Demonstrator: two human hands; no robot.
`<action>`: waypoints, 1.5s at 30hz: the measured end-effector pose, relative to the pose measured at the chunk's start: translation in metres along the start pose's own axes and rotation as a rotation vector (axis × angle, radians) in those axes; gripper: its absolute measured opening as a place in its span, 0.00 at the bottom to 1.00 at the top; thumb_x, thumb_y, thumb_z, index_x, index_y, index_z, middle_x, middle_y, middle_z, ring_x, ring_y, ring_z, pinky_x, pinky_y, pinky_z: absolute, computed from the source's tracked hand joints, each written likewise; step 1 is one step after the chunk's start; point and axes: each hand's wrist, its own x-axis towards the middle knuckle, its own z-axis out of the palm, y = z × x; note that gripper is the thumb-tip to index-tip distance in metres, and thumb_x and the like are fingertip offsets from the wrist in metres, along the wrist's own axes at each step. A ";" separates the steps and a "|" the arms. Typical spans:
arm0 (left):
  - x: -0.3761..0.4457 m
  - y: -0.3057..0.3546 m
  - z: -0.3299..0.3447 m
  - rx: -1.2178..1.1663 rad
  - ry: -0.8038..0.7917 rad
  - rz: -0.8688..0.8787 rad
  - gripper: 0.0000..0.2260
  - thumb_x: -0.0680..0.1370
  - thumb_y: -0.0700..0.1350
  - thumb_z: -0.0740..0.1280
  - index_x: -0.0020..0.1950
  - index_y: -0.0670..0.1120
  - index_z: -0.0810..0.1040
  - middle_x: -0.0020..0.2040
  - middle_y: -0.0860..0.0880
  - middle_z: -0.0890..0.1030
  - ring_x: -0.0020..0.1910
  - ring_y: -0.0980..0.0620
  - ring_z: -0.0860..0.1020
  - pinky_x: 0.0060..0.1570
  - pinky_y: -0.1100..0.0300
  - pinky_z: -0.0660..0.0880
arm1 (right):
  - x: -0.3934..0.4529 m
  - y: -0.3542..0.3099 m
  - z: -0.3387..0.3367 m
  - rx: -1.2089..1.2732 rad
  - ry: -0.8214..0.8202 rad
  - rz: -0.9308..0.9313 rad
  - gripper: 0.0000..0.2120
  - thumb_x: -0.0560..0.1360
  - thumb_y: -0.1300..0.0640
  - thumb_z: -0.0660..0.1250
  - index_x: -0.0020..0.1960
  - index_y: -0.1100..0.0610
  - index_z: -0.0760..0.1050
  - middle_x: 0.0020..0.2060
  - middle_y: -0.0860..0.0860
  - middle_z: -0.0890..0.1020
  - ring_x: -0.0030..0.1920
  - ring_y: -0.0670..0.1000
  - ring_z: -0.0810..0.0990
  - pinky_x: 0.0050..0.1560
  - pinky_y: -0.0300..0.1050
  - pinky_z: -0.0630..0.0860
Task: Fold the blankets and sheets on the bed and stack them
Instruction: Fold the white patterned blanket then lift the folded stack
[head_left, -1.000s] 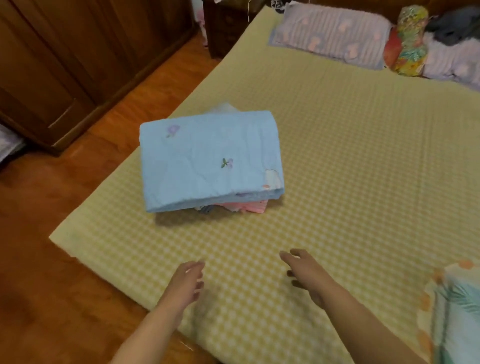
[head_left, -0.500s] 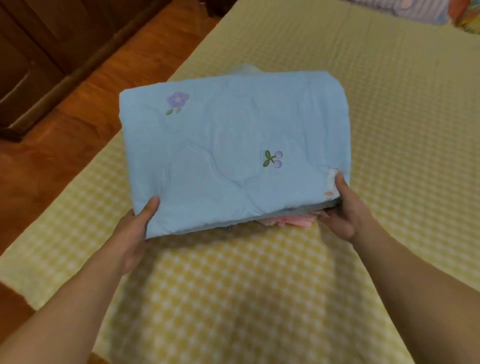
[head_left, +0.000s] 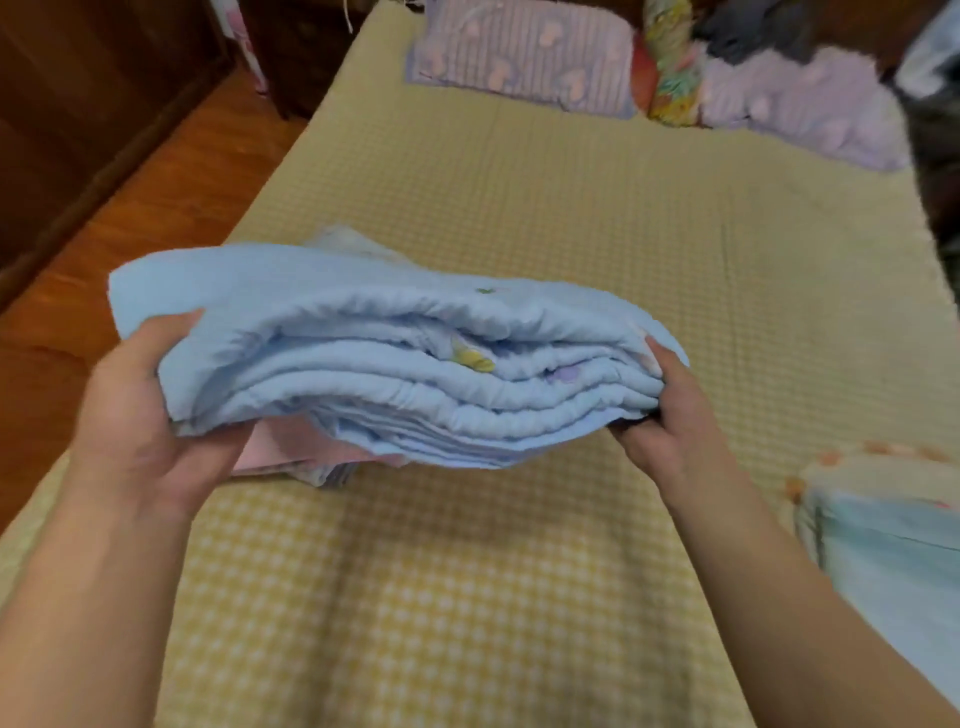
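A folded light-blue quilted blanket (head_left: 384, 364) is held up above the yellow checked bed (head_left: 597, 234), its layered edges facing me. A folded pink sheet (head_left: 280, 447) shows beneath its lower left edge; whether it is lifted too I cannot tell. My left hand (head_left: 140, 410) grips the blanket's left end, thumb on top and fingers under. On the right end, my right hand (head_left: 670, 415) grips the stack the same way. Another folded pale blue-green floral blanket (head_left: 893, 535) lies at the bed's lower right.
Lilac pillows (head_left: 524, 52) and a colourful cushion (head_left: 670, 78) line the head of the bed, with dark clothing (head_left: 758, 31) behind. Wooden floor (head_left: 171, 192) and a dark wooden wardrobe (head_left: 78, 104) lie to the left.
Both hands reached forward, took hold of the blue blanket's ends and lifted it off the bed towards me.
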 end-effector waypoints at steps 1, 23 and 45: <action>-0.009 -0.010 0.030 -0.037 -0.055 -0.040 0.35 0.73 0.48 0.66 0.78 0.36 0.64 0.76 0.33 0.68 0.72 0.36 0.72 0.65 0.43 0.76 | -0.023 -0.022 -0.031 0.004 0.023 -0.021 0.19 0.79 0.51 0.68 0.64 0.63 0.79 0.58 0.62 0.83 0.57 0.58 0.83 0.61 0.52 0.78; -0.186 -0.683 0.320 0.735 -0.069 -0.722 0.17 0.79 0.43 0.70 0.68 0.46 0.78 0.59 0.48 0.85 0.55 0.47 0.84 0.51 0.51 0.81 | -0.153 -0.152 -0.832 0.069 0.565 0.085 0.30 0.75 0.45 0.71 0.72 0.58 0.72 0.63 0.56 0.81 0.64 0.58 0.79 0.51 0.51 0.84; -0.052 -0.868 0.419 2.173 -0.564 0.607 0.31 0.82 0.63 0.54 0.83 0.55 0.56 0.83 0.40 0.49 0.82 0.37 0.44 0.78 0.37 0.44 | 0.077 -0.152 -0.823 -1.741 0.696 -0.344 0.31 0.81 0.35 0.45 0.81 0.43 0.45 0.81 0.49 0.48 0.80 0.56 0.45 0.78 0.61 0.47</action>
